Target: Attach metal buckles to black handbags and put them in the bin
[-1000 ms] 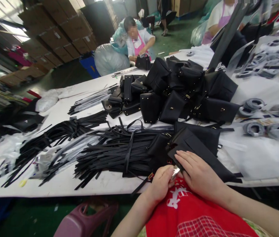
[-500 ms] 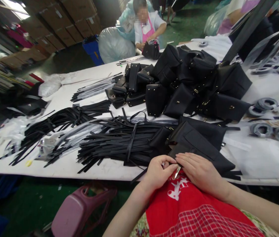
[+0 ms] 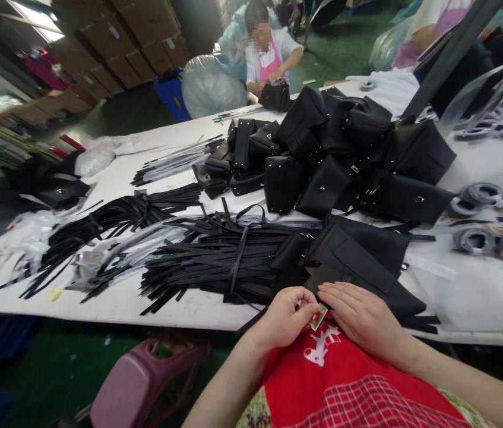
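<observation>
A bag-making workshop — a long white worktable (image 3: 153, 309) heaped with unfinished black handbags (image 3: 349, 154) and bundled black straps (image 3: 215, 261), stacked cardboard cartons (image 3: 144, 35) far left, and an aproned co-worker (image 3: 271, 50) at the far edge.

White counter (image 3: 198, 306): black strap bundles (image 3: 215, 261), piled black bags (image 3: 335, 160), tape rolls (image 3: 474, 241), plastic wrap (image 3: 95, 157).

No readable text or labels.

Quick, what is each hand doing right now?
Left hand: closed, pinching a small metal clasp.
Right hand: open, lying flat on the black bag, fingertips by the clasp.
</observation>
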A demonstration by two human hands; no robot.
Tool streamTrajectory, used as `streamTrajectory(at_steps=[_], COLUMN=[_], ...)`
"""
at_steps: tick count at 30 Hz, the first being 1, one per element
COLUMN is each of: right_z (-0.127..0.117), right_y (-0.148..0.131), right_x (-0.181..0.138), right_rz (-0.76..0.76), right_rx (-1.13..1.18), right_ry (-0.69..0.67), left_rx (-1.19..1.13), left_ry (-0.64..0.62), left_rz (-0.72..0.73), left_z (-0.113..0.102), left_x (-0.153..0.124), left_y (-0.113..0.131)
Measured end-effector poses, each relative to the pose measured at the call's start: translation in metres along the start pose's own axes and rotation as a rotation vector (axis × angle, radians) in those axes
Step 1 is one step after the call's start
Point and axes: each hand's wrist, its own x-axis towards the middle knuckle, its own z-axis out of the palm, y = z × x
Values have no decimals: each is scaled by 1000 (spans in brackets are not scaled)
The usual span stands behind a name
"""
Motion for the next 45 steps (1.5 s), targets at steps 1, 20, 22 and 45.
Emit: streamTrajectory(at_steps=[1, 20, 22, 45], right_z=[0, -1, -3, -2], right_y=[0, -5, -7, -6], right_x=[0, 7, 7, 4], right_rz=[0, 16, 17, 46], right_rx=[1, -23, -15, 79], right_ry=[6, -3, 7, 41], left_rx=[-7, 479, 383, 685], left_ry=[-13, 163, 149, -64], left_rz=[10, -20, 2, 328], left_z=[-1, 16, 11, -20], left_x=[-3, -4, -8, -15], left_y=[1, 14, 16, 29])
